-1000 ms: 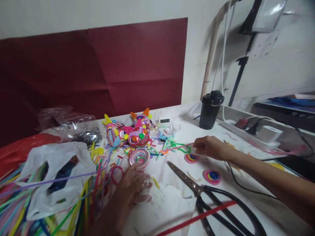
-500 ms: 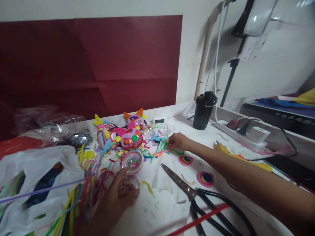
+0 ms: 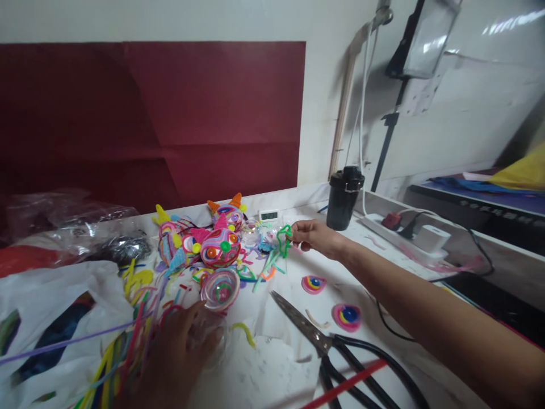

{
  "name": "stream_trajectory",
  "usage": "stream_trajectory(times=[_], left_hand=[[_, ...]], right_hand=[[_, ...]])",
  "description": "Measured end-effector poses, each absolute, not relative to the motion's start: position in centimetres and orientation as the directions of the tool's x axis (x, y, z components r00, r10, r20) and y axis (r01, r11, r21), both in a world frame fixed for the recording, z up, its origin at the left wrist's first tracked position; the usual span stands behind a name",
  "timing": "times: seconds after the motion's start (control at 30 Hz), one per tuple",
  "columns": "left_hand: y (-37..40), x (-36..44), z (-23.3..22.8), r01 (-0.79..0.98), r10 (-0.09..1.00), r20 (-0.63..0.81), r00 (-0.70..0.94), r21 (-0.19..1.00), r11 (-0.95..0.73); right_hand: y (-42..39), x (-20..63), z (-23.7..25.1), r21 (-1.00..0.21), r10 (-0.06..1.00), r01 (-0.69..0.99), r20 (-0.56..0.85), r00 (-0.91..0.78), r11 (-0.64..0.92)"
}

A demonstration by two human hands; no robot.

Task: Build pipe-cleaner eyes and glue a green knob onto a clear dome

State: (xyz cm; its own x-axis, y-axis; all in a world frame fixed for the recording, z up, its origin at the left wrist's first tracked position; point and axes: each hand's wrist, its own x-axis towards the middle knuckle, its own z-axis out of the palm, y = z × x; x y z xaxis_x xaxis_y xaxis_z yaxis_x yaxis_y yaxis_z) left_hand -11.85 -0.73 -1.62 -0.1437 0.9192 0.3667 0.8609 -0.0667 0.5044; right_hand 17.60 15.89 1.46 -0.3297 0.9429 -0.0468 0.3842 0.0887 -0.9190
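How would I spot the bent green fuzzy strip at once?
Find the tall black lidded cup. Left of it, the person's right hand pinches the bright green fuzzy strip; its bent, wavy outline differs from the straight, paler green strips below.

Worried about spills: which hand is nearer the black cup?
Right. The right hand is just front-left of the black cup; the left hand is farther toward the near left.

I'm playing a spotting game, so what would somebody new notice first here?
Probably the big dark red sheet on the wall. Below it, a cluster of bright, colorful crafts pops out, with the right hand holding a bent green strip beside it. Nearer the front are big scissors, a red strip across their handles.
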Motion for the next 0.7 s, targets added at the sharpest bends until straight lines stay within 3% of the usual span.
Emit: stream_trajectory(times=[0.17,0.27,0.37,0.43,0.53,0.7], left_hand=[[-0.1,-13.6,-2.2,0.928,0.881,0.465,-0.086,0.36,-0.099],[-0.2,-14.4,-1.4,0.928,0.771,0.637,0.011,0.28,-0.244],[-1.3,-12.9,0.8,0.893,0.734,0.672,0.095,0.268,-0.361],[-2.3,-10.8,2.4,0.87,0.717,0.678,0.159,0.247,-0.426],[-3.5,-7.5,4.2,0.816,0.599,0.74,0.306,0.121,-0.566],[-4.5,-4.7,3.9,0.775,0.473,0.787,0.395,-0.01,-0.631]], right_hand=[[14.7,17.8,2.2,-0.984,0.943,0.159,0.019,-0.333,0.076],[13.2,17.6,3.0,-0.997,0.934,0.055,0.029,-0.356,0.052],[10.7,16.9,3.8,-1.0,0.913,-0.023,0.019,-0.408,0.01],[8.5,16.0,4.2,-0.998,0.89,-0.055,0.005,-0.456,-0.023],[4.8,14.5,4.5,-0.996,0.846,-0.06,-0.028,-0.533,-0.071],[-0.1,13.1,4.2,-0.994,0.8,-0.02,-0.077,-0.595,-0.11]])
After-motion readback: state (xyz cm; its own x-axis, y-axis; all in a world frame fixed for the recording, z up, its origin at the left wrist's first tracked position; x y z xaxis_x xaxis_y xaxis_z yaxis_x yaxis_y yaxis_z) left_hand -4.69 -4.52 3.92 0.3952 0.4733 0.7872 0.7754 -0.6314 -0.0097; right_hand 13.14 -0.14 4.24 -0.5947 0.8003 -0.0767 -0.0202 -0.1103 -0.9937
